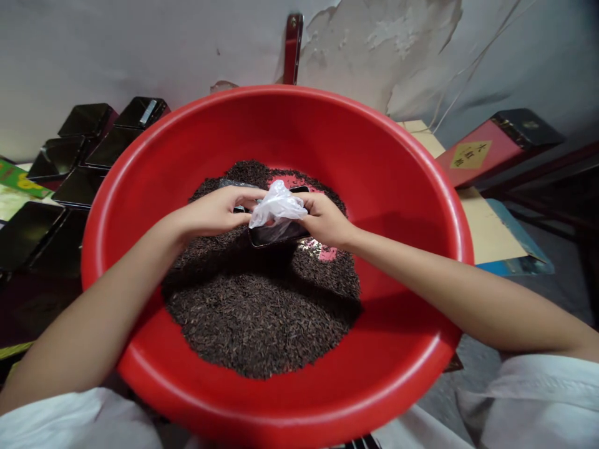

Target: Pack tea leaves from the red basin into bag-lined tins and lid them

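A thin clear plastic bag (279, 206) bunches up out of the mouth of a dark-rimmed box (269, 239). My left hand (219, 211) is closed on the left side of the bag, its fingertips partly hidden by the plastic. From the right, my right hand (326, 218) pinches the other side of it. The box is over dark, twisted dry leaves (262, 324), which look like loose tea, heaped in a wide red basin (412, 206). What the bag holds is hidden. A dark, shiny scoop-like thing (234, 184) partly shows behind my left hand.
Several dark tall boxes (77, 187) stand left of the basin. A red box with a yellow label (486, 153) lies at the right, near cardboard (491, 231). Behind the basin, a red strip-like object (292, 50) leans on the peeling wall (374, 50).
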Tool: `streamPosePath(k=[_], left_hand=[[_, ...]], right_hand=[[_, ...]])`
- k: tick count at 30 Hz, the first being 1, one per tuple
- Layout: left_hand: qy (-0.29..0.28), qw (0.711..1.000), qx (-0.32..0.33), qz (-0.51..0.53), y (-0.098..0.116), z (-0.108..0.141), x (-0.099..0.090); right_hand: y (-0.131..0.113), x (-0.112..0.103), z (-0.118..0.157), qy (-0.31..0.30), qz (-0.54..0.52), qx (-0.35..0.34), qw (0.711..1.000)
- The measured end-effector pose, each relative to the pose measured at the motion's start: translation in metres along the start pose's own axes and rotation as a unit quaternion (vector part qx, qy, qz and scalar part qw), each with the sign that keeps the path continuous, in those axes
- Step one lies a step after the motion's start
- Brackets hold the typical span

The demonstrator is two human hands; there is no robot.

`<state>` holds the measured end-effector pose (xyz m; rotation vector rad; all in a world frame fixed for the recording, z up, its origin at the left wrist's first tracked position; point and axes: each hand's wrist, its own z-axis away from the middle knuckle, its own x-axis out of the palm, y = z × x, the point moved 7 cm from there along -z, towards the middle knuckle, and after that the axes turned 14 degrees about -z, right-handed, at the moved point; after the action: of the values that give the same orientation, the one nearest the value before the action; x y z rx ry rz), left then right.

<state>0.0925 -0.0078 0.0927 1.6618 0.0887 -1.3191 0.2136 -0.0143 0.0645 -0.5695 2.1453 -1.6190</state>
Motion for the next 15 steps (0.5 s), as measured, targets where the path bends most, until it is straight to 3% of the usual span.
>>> streamPosePath(k=[3, 7, 11, 15], left_hand=[[0.064, 0.996, -0.008, -0.066, 0.001, -0.001, -0.001], [0.183, 0.963, -0.002, -0.200, 0.002, -0.005, 0.001], [0.202, 0.949, 0.024, -0.240, 0.007, -0.010, 0.015], [0.206, 0.942, -0.015, -0.264, 0.005, -0.011, 0.023]], right_hand=[[0.002, -0.005, 0.000, 0.053, -0.042, -0.004, 0.998], [0.010, -0.011, 0.003, 0.125, -0.114, 0.017, 0.985], [0.011, -0.014, 0.008, 0.169, -0.076, 0.007, 0.983], [0.016, -0.020, 0.014, 0.246, -0.026, 0.018, 0.969]])
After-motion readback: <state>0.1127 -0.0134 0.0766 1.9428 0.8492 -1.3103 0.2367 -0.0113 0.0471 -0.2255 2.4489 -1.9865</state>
